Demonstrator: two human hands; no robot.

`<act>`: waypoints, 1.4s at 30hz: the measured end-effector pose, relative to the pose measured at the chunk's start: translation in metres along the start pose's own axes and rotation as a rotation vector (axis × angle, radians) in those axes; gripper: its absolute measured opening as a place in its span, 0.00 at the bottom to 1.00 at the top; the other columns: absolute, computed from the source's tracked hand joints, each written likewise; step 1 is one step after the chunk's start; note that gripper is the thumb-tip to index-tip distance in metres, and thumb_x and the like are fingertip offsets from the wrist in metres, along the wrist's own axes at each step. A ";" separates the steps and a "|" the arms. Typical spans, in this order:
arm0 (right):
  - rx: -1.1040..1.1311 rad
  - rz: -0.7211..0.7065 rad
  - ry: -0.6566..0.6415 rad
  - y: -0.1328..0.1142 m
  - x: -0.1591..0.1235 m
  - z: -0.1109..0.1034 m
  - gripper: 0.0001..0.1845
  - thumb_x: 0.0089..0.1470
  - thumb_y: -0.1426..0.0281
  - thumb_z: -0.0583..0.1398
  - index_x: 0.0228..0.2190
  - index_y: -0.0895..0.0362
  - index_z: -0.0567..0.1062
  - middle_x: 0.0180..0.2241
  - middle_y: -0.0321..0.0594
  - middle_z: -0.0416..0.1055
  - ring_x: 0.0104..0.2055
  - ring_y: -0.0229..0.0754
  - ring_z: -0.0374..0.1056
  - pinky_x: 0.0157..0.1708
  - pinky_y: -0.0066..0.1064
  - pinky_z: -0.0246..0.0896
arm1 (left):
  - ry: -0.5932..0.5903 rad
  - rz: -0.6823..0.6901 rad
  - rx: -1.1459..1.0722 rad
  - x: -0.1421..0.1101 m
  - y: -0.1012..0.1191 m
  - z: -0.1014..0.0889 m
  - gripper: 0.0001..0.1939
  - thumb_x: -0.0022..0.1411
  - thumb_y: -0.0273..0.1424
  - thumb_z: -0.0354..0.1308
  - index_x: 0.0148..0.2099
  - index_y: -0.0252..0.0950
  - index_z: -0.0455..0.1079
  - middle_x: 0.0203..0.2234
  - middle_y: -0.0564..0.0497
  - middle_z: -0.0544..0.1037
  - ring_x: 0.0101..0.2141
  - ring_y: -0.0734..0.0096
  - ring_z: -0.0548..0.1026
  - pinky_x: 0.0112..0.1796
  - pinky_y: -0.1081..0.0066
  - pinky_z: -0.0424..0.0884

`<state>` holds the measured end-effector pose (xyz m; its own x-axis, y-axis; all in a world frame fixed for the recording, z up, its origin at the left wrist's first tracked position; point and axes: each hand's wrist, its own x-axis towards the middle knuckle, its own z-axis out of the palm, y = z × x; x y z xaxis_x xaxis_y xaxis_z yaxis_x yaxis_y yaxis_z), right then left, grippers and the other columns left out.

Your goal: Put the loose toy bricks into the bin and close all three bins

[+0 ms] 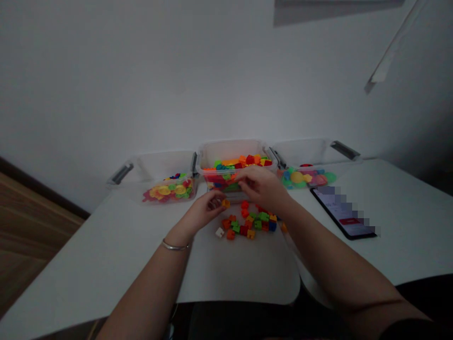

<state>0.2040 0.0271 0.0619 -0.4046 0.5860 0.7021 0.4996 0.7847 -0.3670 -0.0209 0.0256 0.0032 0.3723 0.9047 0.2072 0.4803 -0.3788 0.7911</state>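
My left hand [208, 207] pinches a small yellow building block [225, 203] between thumb and fingertips, just above the table. My right hand [260, 186] is raised in front of the middle clear box [231, 144], its thumb and fingers closed together. A bit of orange shows at its fingertips, but I cannot tell whether it is held or lies in the box behind. Below both hands lies a loose cluster of building blocks in orange, green, red, yellow and blue, with a white block [220, 232] at its left edge.
Colourful blocks fill part of the middle box. A left clear box [155, 158] and a right clear box [304, 146] hold more plastic pieces and stand against the wall. A phone [339, 212] lies on the white table [406, 212] beside my right forearm.
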 end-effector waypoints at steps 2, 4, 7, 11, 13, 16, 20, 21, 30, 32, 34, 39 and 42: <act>0.068 0.131 -0.129 -0.003 -0.002 0.010 0.08 0.55 0.74 0.58 0.38 0.56 0.75 0.40 0.42 0.76 0.42 0.42 0.71 0.44 0.35 0.64 | 0.018 0.019 -0.015 0.001 -0.003 0.000 0.12 0.56 0.31 0.59 0.44 0.36 0.68 0.32 0.52 0.73 0.28 0.74 0.70 0.30 0.72 0.68; 0.138 0.283 -0.229 -0.005 -0.006 0.022 0.09 0.55 0.72 0.59 0.40 0.57 0.75 0.40 0.42 0.77 0.40 0.41 0.72 0.41 0.34 0.65 | 0.034 0.057 -0.013 0.001 -0.003 0.000 0.12 0.56 0.31 0.60 0.43 0.36 0.69 0.33 0.52 0.73 0.29 0.74 0.71 0.31 0.72 0.69; 0.308 0.463 -0.341 -0.004 -0.012 0.041 0.10 0.56 0.70 0.60 0.42 0.57 0.74 0.41 0.43 0.77 0.40 0.41 0.73 0.40 0.35 0.67 | 0.064 0.127 0.032 0.001 0.000 -0.001 0.10 0.56 0.31 0.61 0.42 0.36 0.70 0.34 0.50 0.75 0.33 0.70 0.72 0.36 0.69 0.69; 0.593 0.685 -0.340 0.002 -0.017 0.060 0.07 0.56 0.72 0.61 0.38 0.57 0.70 0.40 0.43 0.76 0.40 0.41 0.73 0.39 0.33 0.68 | 0.076 0.193 0.095 0.001 0.005 -0.002 0.08 0.57 0.29 0.61 0.41 0.36 0.71 0.34 0.49 0.75 0.36 0.68 0.72 0.38 0.68 0.69; 0.704 0.787 -0.327 0.003 -0.017 0.065 0.06 0.56 0.73 0.61 0.35 0.56 0.68 0.36 0.40 0.75 0.37 0.39 0.73 0.36 0.32 0.68 | 0.078 0.216 0.118 0.001 0.006 -0.002 0.07 0.57 0.29 0.61 0.39 0.36 0.71 0.34 0.49 0.74 0.34 0.69 0.71 0.35 0.70 0.68; 0.771 0.859 -0.323 0.003 -0.016 0.066 0.07 0.54 0.75 0.62 0.33 0.55 0.67 0.32 0.36 0.74 0.32 0.38 0.72 0.32 0.30 0.67 | 0.086 0.241 0.139 0.001 0.007 -0.001 0.06 0.58 0.30 0.61 0.38 0.36 0.71 0.32 0.50 0.72 0.32 0.71 0.69 0.33 0.71 0.67; 0.697 0.801 -0.325 0.004 -0.017 0.066 0.07 0.52 0.74 0.62 0.32 0.55 0.68 0.30 0.35 0.73 0.30 0.37 0.70 0.30 0.29 0.65 | 0.076 0.238 0.119 0.001 0.008 0.000 0.06 0.56 0.29 0.62 0.37 0.36 0.70 0.31 0.51 0.72 0.33 0.71 0.69 0.35 0.70 0.68; 0.651 0.764 -0.318 0.004 -0.017 0.065 0.07 0.51 0.75 0.62 0.31 0.55 0.68 0.30 0.35 0.72 0.30 0.37 0.69 0.31 0.29 0.65 | 0.076 0.231 0.110 0.000 0.008 0.000 0.06 0.56 0.29 0.62 0.37 0.36 0.70 0.31 0.51 0.72 0.33 0.71 0.69 0.35 0.70 0.68; 0.176 0.323 -0.017 -0.007 -0.005 0.021 0.13 0.53 0.70 0.59 0.43 0.56 0.74 0.39 0.41 0.75 0.36 0.40 0.70 0.39 0.34 0.66 | -0.067 0.052 0.078 -0.003 0.008 -0.001 0.05 0.57 0.31 0.57 0.36 0.36 0.66 0.25 0.55 0.67 0.26 0.74 0.65 0.27 0.73 0.62; 0.015 0.194 0.114 -0.003 -0.001 0.006 0.15 0.56 0.70 0.57 0.45 0.55 0.75 0.43 0.44 0.75 0.44 0.44 0.70 0.47 0.38 0.64 | -0.108 0.016 0.082 -0.004 0.007 -0.001 0.06 0.57 0.33 0.58 0.36 0.36 0.67 0.25 0.55 0.68 0.26 0.73 0.66 0.27 0.73 0.62; -0.096 0.123 0.211 0.006 0.001 -0.005 0.16 0.58 0.72 0.55 0.47 0.53 0.76 0.44 0.44 0.74 0.48 0.45 0.69 0.51 0.39 0.63 | -0.136 -0.004 0.072 -0.004 0.005 0.000 0.07 0.57 0.34 0.59 0.35 0.36 0.68 0.25 0.55 0.69 0.25 0.73 0.66 0.27 0.73 0.63; -0.191 0.163 0.285 0.035 0.000 -0.013 0.18 0.59 0.73 0.54 0.46 0.50 0.78 0.47 0.45 0.74 0.51 0.47 0.68 0.53 0.44 0.63 | -0.186 -0.035 0.049 -0.004 0.001 -0.002 0.08 0.57 0.36 0.60 0.34 0.36 0.70 0.23 0.55 0.70 0.25 0.73 0.67 0.26 0.74 0.63; -0.201 0.211 0.241 0.044 -0.002 -0.009 0.18 0.59 0.73 0.54 0.46 0.51 0.79 0.48 0.43 0.75 0.51 0.46 0.69 0.54 0.44 0.63 | -0.188 -0.056 0.042 -0.005 0.003 -0.007 0.08 0.57 0.35 0.60 0.34 0.36 0.71 0.22 0.55 0.70 0.24 0.73 0.67 0.25 0.74 0.62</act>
<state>0.2337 0.0586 0.0501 -0.0963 0.6473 0.7561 0.7030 0.5820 -0.4087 -0.0266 0.0210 0.0085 0.4839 0.8738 0.0489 0.5356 -0.3399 0.7730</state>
